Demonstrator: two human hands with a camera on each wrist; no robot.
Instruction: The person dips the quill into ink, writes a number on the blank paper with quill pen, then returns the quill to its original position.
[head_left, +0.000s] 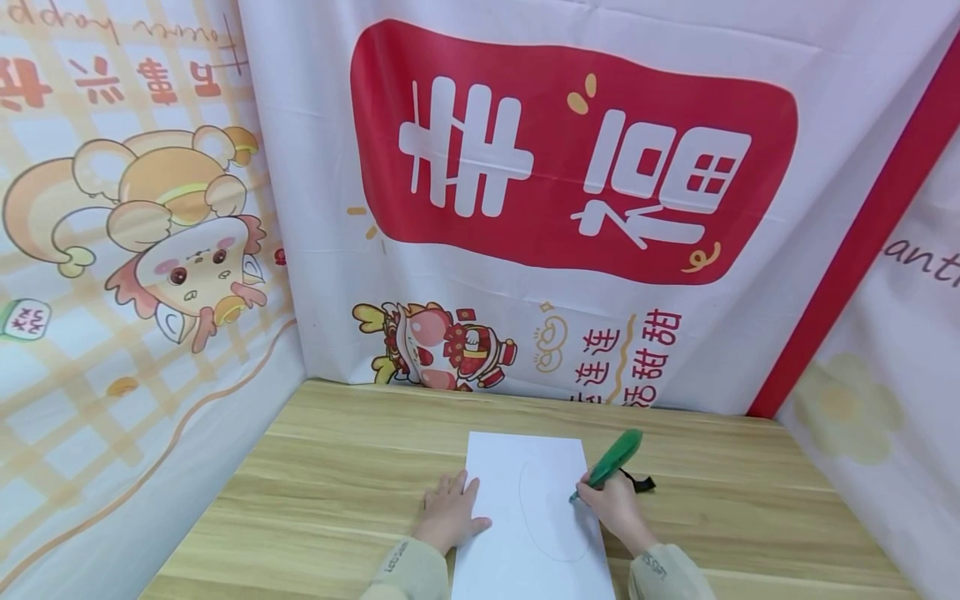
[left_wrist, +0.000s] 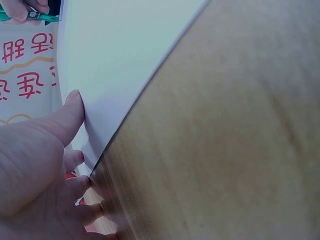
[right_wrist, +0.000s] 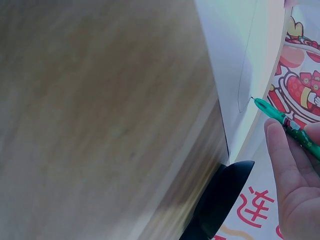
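A white sheet lies on the worktop, a thin curved line drawn on it. At the sheet's nine o'clock, the left hand rests over the edge, fingers spread (thumb on the sheet). At three o'clock, the right hand pinches a green pen, its top slanting between one and two o'clock.
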